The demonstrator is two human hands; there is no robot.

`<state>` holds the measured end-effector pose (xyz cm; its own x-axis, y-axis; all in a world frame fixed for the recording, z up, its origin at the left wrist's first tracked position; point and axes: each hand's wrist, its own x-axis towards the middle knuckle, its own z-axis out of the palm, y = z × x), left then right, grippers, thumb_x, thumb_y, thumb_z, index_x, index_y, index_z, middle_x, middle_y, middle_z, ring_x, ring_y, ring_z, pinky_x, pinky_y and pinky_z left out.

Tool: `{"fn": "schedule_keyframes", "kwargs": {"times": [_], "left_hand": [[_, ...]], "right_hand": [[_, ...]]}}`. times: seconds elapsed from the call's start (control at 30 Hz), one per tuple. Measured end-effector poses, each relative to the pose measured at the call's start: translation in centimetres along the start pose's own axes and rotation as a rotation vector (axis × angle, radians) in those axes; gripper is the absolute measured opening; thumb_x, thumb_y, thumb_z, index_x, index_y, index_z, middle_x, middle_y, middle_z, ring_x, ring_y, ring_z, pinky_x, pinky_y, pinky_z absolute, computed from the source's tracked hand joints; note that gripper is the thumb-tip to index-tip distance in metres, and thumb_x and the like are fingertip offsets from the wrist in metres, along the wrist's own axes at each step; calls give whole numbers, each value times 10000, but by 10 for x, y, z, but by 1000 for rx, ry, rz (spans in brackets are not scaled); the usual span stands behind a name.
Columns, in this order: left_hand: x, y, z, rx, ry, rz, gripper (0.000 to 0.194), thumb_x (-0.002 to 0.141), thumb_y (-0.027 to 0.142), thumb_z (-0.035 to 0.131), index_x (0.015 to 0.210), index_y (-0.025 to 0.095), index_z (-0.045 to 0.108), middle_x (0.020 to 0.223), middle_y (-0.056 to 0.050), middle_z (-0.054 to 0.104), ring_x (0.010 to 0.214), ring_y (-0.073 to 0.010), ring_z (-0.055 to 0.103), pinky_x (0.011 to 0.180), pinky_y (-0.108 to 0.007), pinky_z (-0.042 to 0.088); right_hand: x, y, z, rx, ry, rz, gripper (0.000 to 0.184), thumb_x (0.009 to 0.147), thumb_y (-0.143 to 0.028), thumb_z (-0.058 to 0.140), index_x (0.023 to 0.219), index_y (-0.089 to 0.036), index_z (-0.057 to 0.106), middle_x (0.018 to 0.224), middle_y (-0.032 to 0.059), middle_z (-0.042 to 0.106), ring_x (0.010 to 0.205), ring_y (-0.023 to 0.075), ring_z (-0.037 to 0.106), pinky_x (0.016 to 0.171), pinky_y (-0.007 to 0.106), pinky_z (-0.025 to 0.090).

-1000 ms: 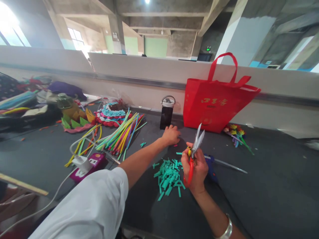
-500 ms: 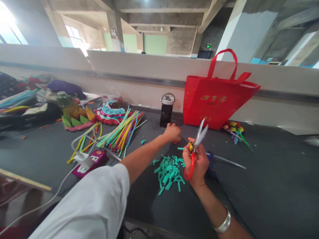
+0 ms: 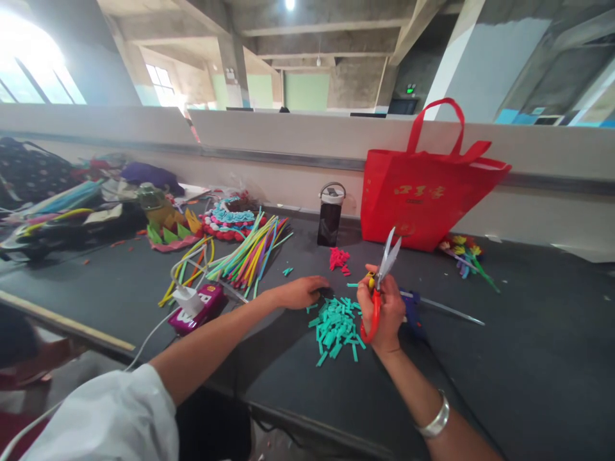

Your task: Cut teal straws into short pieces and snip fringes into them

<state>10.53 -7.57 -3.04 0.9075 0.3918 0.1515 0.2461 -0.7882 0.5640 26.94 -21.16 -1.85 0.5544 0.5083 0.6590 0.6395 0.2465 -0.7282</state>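
Note:
My right hand (image 3: 384, 314) is wrapped round a pair of scissors (image 3: 375, 314) with a red handle, blades parted and pointing up. Beside its fingers is a thin turquoise strip (image 3: 352, 285); whether it is held or lying on the table I cannot tell. My left hand (image 3: 302, 292) reaches low over the table, fingers stretched to the right, nothing visible in them. Just past its fingertips spreads a heap of short turquoise cut pieces (image 3: 336, 326). A small heap of pinkish-red cut pieces (image 3: 339, 258) lies farther back, in front of a dark bottle (image 3: 329, 224).
A red bag (image 3: 423, 192) stands by the partition, with a small bunch of craft flowers (image 3: 466, 256) at its right. A blue glue gun (image 3: 413, 310) lies beyond my right hand. Leftward are colourful strips (image 3: 252, 256) and a purple power strip (image 3: 204, 310) with a white plug.
My left hand has drawn back from near the bottle toward the turquoise heap, uncovering the pinkish-red pieces. My right hand keeps the scissors in about the same place. The view has shifted slightly.

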Motion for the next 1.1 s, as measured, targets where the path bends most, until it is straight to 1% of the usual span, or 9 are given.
{"fn": "schedule_keyframes", "kwargs": {"times": [0.1, 0.17, 0.27, 0.43, 0.53, 0.63, 0.77, 0.83, 1.1], "left_hand": [[-17, 17, 0, -49, -26, 37, 452, 690, 17, 488, 1048, 183, 710, 1100, -81, 709, 1031, -195, 640, 940, -275, 456], [-22, 31, -4, -60, 119, -75, 374, 724, 60, 503, 1001, 182, 723, 967, -70, 733, 911, -194, 664, 859, -281, 484], [-17, 52, -7, -162, 338, -152, 280, 792, 148, 512, 976, 177, 721, 955, -65, 730, 883, -184, 656, 805, -271, 483], [5, 74, -2, -294, 422, -107, 183, 784, 221, 581, 872, 163, 730, 827, -46, 697, 775, -155, 609, 712, -246, 453], [11, 77, 4, -383, 407, -162, 131, 721, 172, 608, 777, 156, 726, 730, -23, 657, 698, -137, 567, 649, -234, 416], [11, 79, 9, -659, 384, -265, 94, 692, 194, 645, 729, 149, 718, 669, -7, 635, 628, -117, 533, 605, -226, 398], [7, 81, 10, -1162, 525, -410, 176, 629, 269, 760, 757, 157, 715, 635, 12, 616, 555, -85, 505, 583, -216, 398], [5, 81, 9, -1314, 605, -431, 213, 600, 275, 796, 761, 165, 712, 618, 22, 604, 534, -74, 499, 565, -209, 389], [1, 80, 10, -1383, 741, -350, 173, 622, 259, 797, 735, 173, 698, 622, 28, 614, 543, -70, 513, 550, -200, 379]], "right_hand": [[0, -3, 0, 22, -37, 12, 269, 828, -247, 560, 1079, -176, 627, 873, 19, 676, 641, 120, 605, 657, 256, 502], [-1, -5, 1, 30, -72, 4, 272, 828, -244, 556, 1083, -178, 624, 879, 21, 681, 643, 121, 608, 671, 262, 510], [-2, -5, 2, -3, -102, -36, 257, 834, -230, 547, 1075, -188, 626, 918, 28, 693, 680, 127, 627, 727, 276, 521], [-1, -1, 2, -58, -121, -134, 261, 838, -209, 542, 1089, -193, 614, 956, 44, 705, 752, 149, 657, 777, 296, 532], [0, -1, 2, -75, -126, -149, 270, 846, -206, 540, 1108, -195, 605, 983, 52, 702, 811, 165, 664, 816, 315, 529], [0, 0, 3, -56, -159, -135, 291, 853, -223, 546, 1138, -190, 595, 931, 40, 694, 796, 164, 657, 809, 314, 531], [-1, 5, 4, -89, -222, -124, 351, 860, -246, 533, 1204, -191, 574, 1024, 69, 684, 884, 201, 640, 847, 371, 517], [-2, 8, 5, -138, -270, -148, 401, 847, -228, 531, 1245, -187, 556, 1081, 89, 663, 950, 229, 610, 864, 404, 505], [-6, 14, 9, -332, -451, -176, 607, 718, -49, 533, 1300, -221, 551, 1040, 75, 636, 963, 251, 545, 849, 406, 486]]}}
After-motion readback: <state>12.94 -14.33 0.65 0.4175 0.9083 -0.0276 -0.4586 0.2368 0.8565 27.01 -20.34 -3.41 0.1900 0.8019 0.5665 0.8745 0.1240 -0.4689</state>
